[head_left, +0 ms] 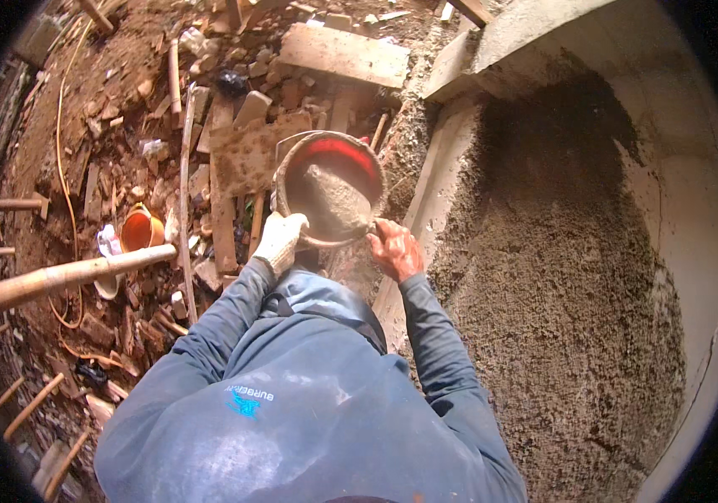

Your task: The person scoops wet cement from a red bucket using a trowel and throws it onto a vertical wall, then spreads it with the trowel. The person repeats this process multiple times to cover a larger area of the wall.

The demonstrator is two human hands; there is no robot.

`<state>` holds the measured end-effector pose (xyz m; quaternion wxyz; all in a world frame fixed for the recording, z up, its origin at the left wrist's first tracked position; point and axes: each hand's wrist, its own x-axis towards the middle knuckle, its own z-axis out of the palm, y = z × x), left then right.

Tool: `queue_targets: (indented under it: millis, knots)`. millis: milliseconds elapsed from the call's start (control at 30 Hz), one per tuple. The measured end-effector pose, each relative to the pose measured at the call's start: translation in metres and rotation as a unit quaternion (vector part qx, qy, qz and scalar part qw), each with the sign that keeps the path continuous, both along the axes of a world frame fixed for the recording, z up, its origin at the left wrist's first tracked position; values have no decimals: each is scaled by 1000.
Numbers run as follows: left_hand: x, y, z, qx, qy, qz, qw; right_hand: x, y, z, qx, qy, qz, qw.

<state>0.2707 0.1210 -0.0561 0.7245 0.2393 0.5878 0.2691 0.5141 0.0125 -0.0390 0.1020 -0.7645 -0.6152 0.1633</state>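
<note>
A round bucket [353, 153] with a red inner wall and a grey, mortar-caked rim is in front of my body. Inside lies wet grey mortar [338, 208], heaped toward the middle; whether a tool is buried in it I cannot tell. My left hand [280, 241], in a pale work glove, is closed on the rim at the near left. At the near right, my right hand [396, 251], its surface reddish and wet-looking, has its fingers closed at the rim. The bucket's thin handle [278, 147] hangs over its left side.
Rough wet mortar [560, 310] covers much of the wall surface on my right, beside a concrete ledge [443, 176]. Rubble, planks [345, 55] and an orange container [141, 229] lie left and ahead. A bamboo pole [65, 281] juts in from the left.
</note>
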Motion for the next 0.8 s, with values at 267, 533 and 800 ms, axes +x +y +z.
queue_targets:
  millis: [267, 533, 800]
  knots:
    - [-3, 8, -42, 64, -12, -23, 998, 0, 14, 91, 12, -100, 0, 995]
    - [-19, 10, -38, 41, -40, -60, 997, 33, 79, 283, 289, -96, 99, 947]
    - [-19, 8, 3, 67, -43, -60, 995, 150, 62, 335, 250, 366, -137, 886]
